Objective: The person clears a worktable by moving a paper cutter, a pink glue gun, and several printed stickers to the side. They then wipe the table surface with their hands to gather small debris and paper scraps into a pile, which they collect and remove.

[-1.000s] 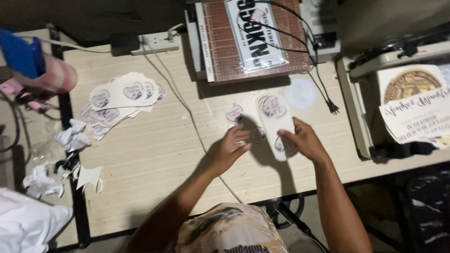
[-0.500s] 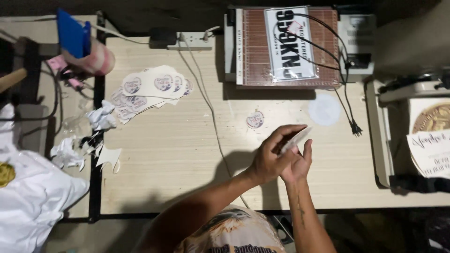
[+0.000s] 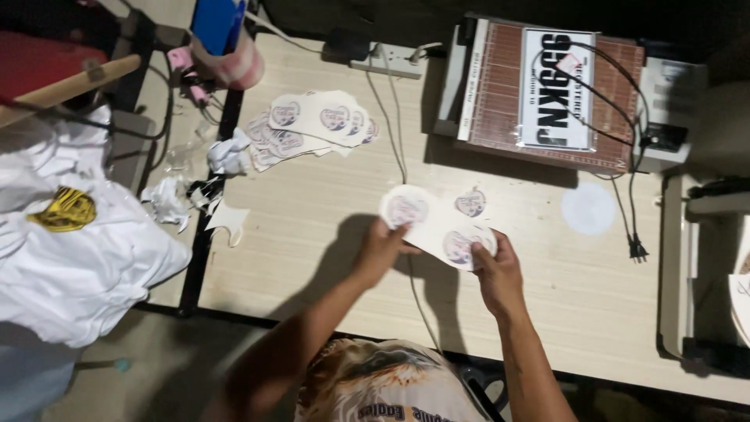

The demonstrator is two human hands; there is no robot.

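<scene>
Sticker sheet [image 3: 435, 227] pinched at both ends, left hand [image 3: 380, 252] and right hand [image 3: 495, 270] fingers closed, above desk [image 3: 312, 227].

— What can't you make out?
— The round printed designs on the white paper sheet [image 3: 437, 225] are blurred.
— Anything cropped?
— The white folded cloth [image 3: 70, 266] runs off the left edge.
</scene>
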